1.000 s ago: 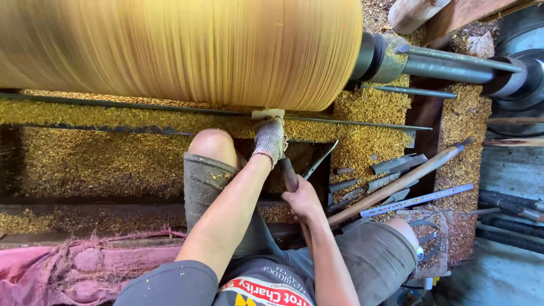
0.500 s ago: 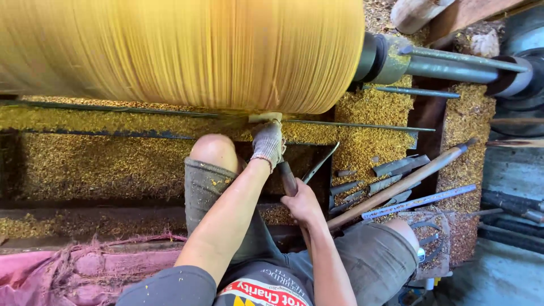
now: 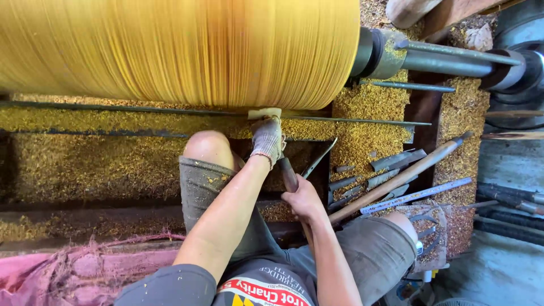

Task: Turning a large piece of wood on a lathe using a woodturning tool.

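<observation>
Yellow wood, a big spinning log, fills the lathe. Just below it, your gloved left hand clamps the turning tool onto the tool rest; your bare right hand grips its handle further below. If the edge digs in, I judge the tool could kick back; loose glove fabric near the log could snag.

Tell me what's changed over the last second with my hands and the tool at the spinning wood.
Very little. The gloved left hand stays pressed at the tool rest bar under the spinning yellow wood cylinder, edging only slightly along it. The bare right hand keeps its grip on the turning tool handle. Nothing was picked up or let go. The spare tools on the shavings lie as before.
</observation>
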